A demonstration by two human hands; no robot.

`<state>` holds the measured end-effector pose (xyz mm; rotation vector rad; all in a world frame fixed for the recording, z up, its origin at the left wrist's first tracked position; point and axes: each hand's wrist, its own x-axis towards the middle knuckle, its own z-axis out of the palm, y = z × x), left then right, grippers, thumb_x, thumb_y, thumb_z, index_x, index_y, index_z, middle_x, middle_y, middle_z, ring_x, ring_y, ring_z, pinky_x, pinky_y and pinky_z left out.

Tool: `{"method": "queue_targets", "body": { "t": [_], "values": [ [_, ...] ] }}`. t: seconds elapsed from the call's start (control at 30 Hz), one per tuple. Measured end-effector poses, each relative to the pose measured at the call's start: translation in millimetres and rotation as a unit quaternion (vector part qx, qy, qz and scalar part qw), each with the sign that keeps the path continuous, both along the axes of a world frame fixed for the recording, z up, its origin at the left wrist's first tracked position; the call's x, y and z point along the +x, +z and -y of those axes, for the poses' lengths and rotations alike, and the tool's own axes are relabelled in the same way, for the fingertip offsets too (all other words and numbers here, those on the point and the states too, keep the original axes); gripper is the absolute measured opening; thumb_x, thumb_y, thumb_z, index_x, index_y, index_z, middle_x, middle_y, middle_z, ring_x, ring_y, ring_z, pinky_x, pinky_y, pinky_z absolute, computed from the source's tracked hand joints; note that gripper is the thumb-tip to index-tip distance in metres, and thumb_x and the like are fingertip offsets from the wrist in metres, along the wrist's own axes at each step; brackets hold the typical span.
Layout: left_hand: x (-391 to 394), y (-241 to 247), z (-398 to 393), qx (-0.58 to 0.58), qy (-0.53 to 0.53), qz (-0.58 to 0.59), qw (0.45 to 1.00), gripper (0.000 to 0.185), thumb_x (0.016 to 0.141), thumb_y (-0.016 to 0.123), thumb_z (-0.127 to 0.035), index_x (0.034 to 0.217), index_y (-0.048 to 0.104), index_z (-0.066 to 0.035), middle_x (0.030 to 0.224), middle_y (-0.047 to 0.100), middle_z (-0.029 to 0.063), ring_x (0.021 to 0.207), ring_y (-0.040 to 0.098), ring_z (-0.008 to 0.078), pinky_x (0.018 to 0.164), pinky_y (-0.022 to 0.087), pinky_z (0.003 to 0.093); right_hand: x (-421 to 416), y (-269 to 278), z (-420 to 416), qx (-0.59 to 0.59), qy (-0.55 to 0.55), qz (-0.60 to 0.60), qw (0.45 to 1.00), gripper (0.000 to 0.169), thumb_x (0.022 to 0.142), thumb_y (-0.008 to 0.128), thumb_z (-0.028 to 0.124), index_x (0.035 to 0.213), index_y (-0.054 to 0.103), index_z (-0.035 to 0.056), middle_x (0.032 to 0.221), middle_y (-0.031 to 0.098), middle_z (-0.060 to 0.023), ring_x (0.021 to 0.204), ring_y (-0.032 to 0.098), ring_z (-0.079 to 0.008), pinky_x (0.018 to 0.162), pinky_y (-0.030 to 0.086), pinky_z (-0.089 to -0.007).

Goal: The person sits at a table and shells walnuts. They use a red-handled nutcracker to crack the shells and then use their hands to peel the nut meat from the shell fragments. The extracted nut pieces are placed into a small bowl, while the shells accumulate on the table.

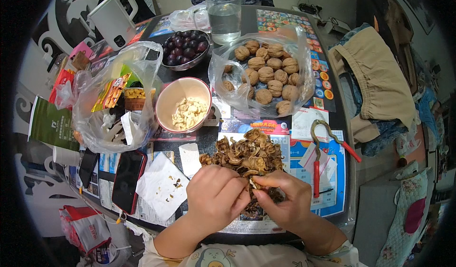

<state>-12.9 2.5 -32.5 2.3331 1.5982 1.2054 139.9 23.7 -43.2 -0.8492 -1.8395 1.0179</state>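
My right hand (283, 195) pinches a small pale piece of walnut (252, 184) between thumb and forefinger. Close beside it on the left, my left hand (217, 195) has its fingers curled, their tips hidden, so its grip does not show. Just beyond and under both hands lies a heap of brown walnut shells and husks (254, 153). A cream bowl with a red rim (183, 105) holds peeled pale kernels. Whole walnuts (266, 74) fill an open clear plastic bag (231, 101). A nutcracker with red handles (316, 174) lies spread apart at the right.
A metal bowl of dark grapes (185, 49) and a glass jug of water (224, 21) stand at the back. On the left are a plastic bag of wrappers (83, 124), a smartphone (129, 181) and a napkin with crumbs (156, 192). Clothes (381, 71) lie beyond the right edge.
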Motion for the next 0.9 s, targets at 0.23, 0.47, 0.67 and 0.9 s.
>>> {"method": "queue_targets", "body": {
  "t": [0.23,0.47,0.67,0.9],
  "values": [
    [-7,-8,-2,-0.187,0.001,0.208,0.960,0.012,0.061,0.059,0.000,0.068,0.050,-0.003,0.064,0.049,0.0065,0.055,0.050,0.0180,0.052,0.040,0.0257,7,1,2,-0.211,0.087,-0.128,0.965,0.023,0.073,0.059,-0.002,0.095,0.054,-0.0027,0.085,0.057,-0.0108,0.076,0.056,-0.0130,0.065,0.045,-0.0236],
    [-12,-14,4,-0.233,-0.024,0.278,0.932,0.008,0.069,0.056,0.000,0.069,0.048,-0.001,0.067,0.052,0.0077,0.055,0.049,0.0181,0.053,0.040,0.0252,8,8,1,-0.387,0.077,-0.234,0.889,0.022,0.077,0.056,-0.001,0.098,0.051,-0.0045,0.097,0.056,-0.0107,0.088,0.052,-0.0120,0.078,0.043,-0.0239],
    [-9,-4,-1,-0.171,-0.039,0.260,0.950,0.004,0.071,0.055,0.000,0.072,0.051,0.001,0.068,0.052,0.0087,0.059,0.050,0.0187,0.056,0.041,0.0257,7,4,2,-0.356,0.067,-0.209,0.908,0.024,0.077,0.057,0.000,0.099,0.051,-0.0035,0.098,0.056,-0.0112,0.089,0.053,-0.0123,0.078,0.044,-0.0238],
    [-9,-6,0,-0.203,-0.053,0.296,0.932,0.011,0.068,0.060,-0.001,0.078,0.057,0.001,0.074,0.057,0.0098,0.065,0.054,0.0171,0.059,0.042,0.0258,4,3,3,-0.266,0.039,-0.144,0.952,0.023,0.074,0.061,0.002,0.096,0.055,-0.0017,0.090,0.059,-0.0103,0.083,0.056,-0.0127,0.072,0.045,-0.0241]
  ]
}}
